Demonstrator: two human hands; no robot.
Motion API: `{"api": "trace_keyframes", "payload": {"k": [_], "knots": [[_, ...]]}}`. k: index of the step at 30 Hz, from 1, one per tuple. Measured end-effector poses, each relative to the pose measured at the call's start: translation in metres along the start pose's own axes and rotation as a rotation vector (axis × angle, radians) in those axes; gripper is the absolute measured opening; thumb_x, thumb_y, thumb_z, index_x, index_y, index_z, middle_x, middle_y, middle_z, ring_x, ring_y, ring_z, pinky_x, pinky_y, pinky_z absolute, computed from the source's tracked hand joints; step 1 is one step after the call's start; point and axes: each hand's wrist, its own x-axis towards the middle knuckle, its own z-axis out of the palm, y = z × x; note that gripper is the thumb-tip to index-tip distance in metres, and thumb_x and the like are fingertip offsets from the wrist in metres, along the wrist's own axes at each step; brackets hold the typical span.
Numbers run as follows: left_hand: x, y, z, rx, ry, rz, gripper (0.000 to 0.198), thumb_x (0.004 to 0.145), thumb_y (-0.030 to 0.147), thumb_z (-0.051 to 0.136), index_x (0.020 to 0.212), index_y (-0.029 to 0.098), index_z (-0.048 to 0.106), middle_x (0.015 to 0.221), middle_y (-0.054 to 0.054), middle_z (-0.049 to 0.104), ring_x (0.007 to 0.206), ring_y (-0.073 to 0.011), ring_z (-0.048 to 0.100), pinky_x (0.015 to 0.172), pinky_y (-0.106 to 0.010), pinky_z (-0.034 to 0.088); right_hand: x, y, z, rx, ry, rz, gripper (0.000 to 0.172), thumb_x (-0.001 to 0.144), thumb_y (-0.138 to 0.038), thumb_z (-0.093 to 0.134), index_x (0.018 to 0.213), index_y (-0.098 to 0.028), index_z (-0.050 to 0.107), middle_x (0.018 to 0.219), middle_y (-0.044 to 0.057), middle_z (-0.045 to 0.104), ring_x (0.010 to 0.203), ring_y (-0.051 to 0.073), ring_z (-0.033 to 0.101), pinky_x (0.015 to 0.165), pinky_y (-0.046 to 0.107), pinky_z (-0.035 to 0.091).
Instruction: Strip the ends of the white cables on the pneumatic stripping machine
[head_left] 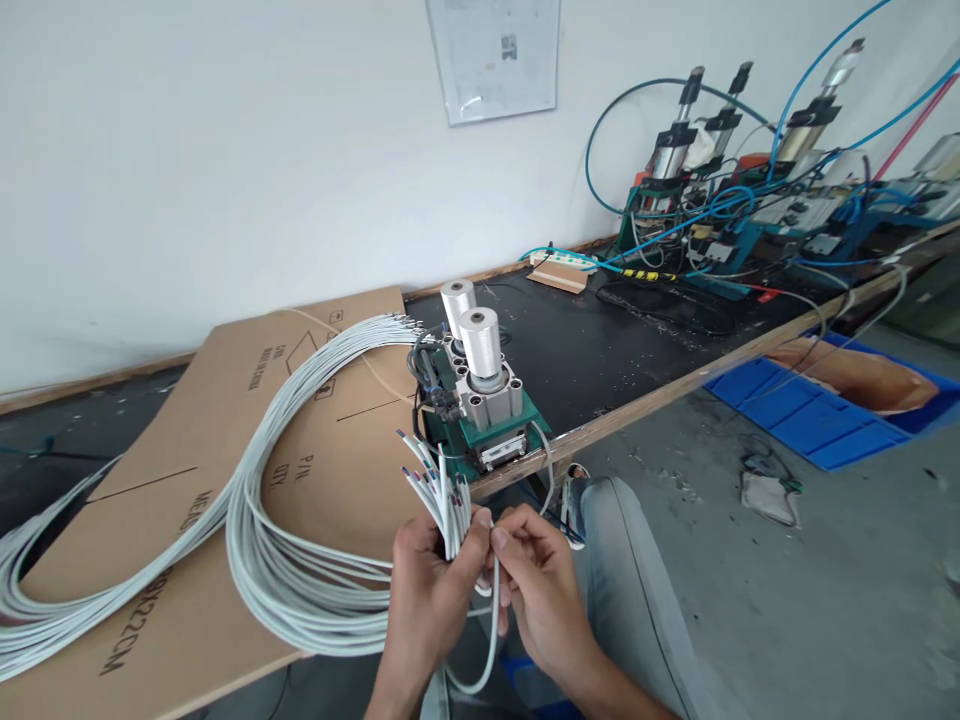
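Observation:
My left hand (442, 570) is closed round a bundle of white cables (444, 505), whose stripped ends with small coloured wires stick up above the fist. Close beside it, my right hand (536, 580) pinches a single white cable (495, 600) between thumb and fingers. That cable loops down below both hands. A larger coil of white cables (300, 400) lies to the left, its tips reaching toward a small pneumatic press (487, 390) with two knurled silver cylinders on a green base. The press stands just beyond my hands at the bench edge.
Flattened cardboard (315, 500) covers the left part of the black bench (570, 350). More pneumatic machines (720, 190) with blue hoses stand at the far right, near a power strip (562, 260). A blue crate (817, 440) sits on the floor. My leg (637, 600) is below the bench.

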Motion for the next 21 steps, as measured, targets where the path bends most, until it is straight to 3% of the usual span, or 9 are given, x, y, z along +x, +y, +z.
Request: {"api": "trace_keyframes", "payload": {"k": [2,4,6,8,11,15,21], "knots": [[0.001,0.0,0.001,-0.038,-0.003,-0.019,0.035,0.087,0.039,0.067,0.06,0.019,0.059,0.041,0.007,0.043,0.036,-0.0097,0.042,0.04,-0.022,0.04,0.001,-0.009,-0.011,-0.159,-0.047,-0.089,0.025,0.097,-0.043,0.067,0.087,-0.02,0.067,0.061,-0.004,0.061,0.041,0.008,0.054,0.037,0.018,0.049],[0.004,-0.003,0.0,-0.051,-0.003,-0.021,0.035,0.087,0.039,0.067,0.06,0.018,0.059,0.04,0.007,0.043,0.036,-0.009,0.04,0.04,-0.021,0.039,0.002,-0.022,-0.024,-0.475,-0.136,-0.351,0.013,0.1,-0.029,0.062,0.106,-0.024,0.073,0.077,0.001,0.07,0.059,0.013,0.067,0.052,0.023,0.059],[0.008,-0.006,0.0,-0.033,-0.013,-0.004,0.035,0.086,0.04,0.068,0.06,0.018,0.058,0.042,0.007,0.044,0.037,-0.0083,0.039,0.04,-0.02,0.037,0.003,-0.034,-0.036,-0.86,-0.262,-0.666,0.03,0.096,-0.014,0.062,0.121,-0.029,0.073,0.094,0.006,0.075,0.076,0.017,0.073,0.067,0.027,0.062],[0.01,-0.007,0.0,-0.008,-0.057,0.015,0.037,0.086,0.043,0.069,0.061,0.018,0.058,0.044,0.007,0.044,0.038,-0.008,0.038,0.039,-0.02,0.034,0.005,-0.041,-0.045,-1.119,-0.347,-0.898,0.04,0.094,-0.007,0.063,0.126,-0.029,0.073,0.098,0.006,0.077,0.083,0.018,0.075,0.073,0.026,0.061],[0.009,-0.003,-0.002,0.005,-0.024,0.014,0.041,0.088,0.05,0.068,0.065,0.018,0.058,0.046,0.007,0.043,0.04,-0.0082,0.038,0.04,-0.02,0.034,0.01,-0.04,-0.053,-1.254,-0.25,-1.095,0.04,0.095,-0.004,0.062,0.13,-0.021,0.07,0.098,0.008,0.078,0.085,0.018,0.076,0.072,0.025,0.062],[0.005,0.001,-0.01,-0.018,0.139,-0.007,0.051,0.093,0.054,0.064,0.058,0.019,0.048,0.048,0.005,0.041,0.045,-0.0085,0.037,0.044,-0.021,0.031,0.026,-0.03,-0.064,-1.336,-0.132,-1.111,0.036,0.097,-0.001,0.06,0.129,-0.016,0.068,0.101,0.01,0.078,0.091,0.018,0.076,0.078,0.026,0.062],[0.007,-0.006,-0.018,-0.01,0.042,0.003,0.05,0.093,0.055,0.062,0.06,0.02,0.05,0.047,0.005,0.042,0.045,-0.0094,0.038,0.044,-0.022,0.032,0.048,-0.019,-0.077,-1.327,-0.118,-1.018,0.04,0.101,-0.006,0.056,0.137,-0.021,0.063,0.104,0.008,0.076,0.093,0.018,0.076,0.083,0.027,0.064]]}}
